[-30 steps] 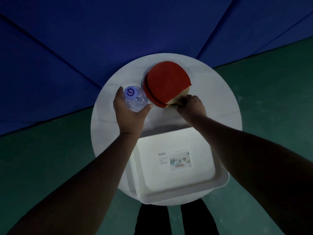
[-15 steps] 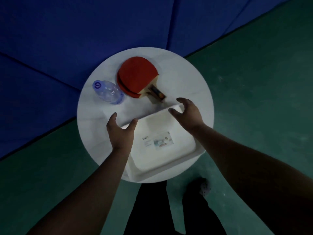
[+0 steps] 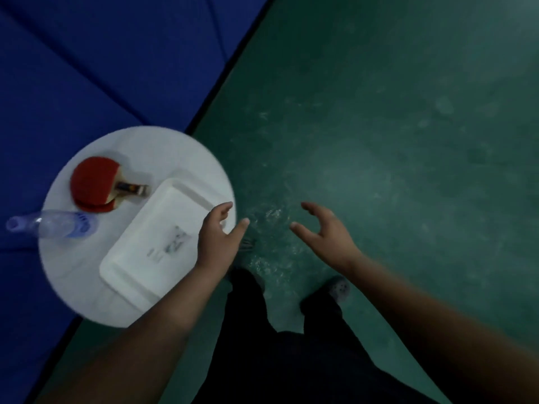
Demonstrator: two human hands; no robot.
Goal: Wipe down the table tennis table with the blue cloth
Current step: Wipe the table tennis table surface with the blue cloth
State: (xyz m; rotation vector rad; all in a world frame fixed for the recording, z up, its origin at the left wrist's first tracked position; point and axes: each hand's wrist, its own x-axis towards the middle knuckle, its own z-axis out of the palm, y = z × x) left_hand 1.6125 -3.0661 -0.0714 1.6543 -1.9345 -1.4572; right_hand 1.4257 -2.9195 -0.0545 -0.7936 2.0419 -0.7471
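Left hand [image 3: 214, 243]: fingers spread and loosely bent, holding nothing, hovering over the near right rim of the round tabletop, thumb tip out past the edge.
Right hand [image 3: 323, 231]: wide too, fingers curved like a claw, nothing in it, out over the floor and well apart from the tabletop.
Tabletop [image 3: 73, 272]: a smooth, pale, round disc, matte, its edge smeared by motion blur.
Tray [image 3: 131, 266]: white, rectangular with rounded corners and a raised lip, plastic-looking, lying diagonally on the tabletop; a small printed label sits in its middle, too blurred to read.
Paddles [image 3: 93, 182]: red rubber faces, round, stacked one on the other, with a wooden handle pointing towards the tray's far corner.
Bottle [image 3: 55, 224]: clear plastic, ribbed, lying towards the tabletop's left edge with its cap poking out past the rim.
Floor [image 3: 393, 126]: dull green, scuffed and mottled with pale marks.
Blue mats [image 3: 102, 53]: deep blue flat panels with dark seams, meeting the green floor along a black line.
Blue cloth: not in view anywhere here.
Legs: dark trousers and grey shoes, standing on the green floor.
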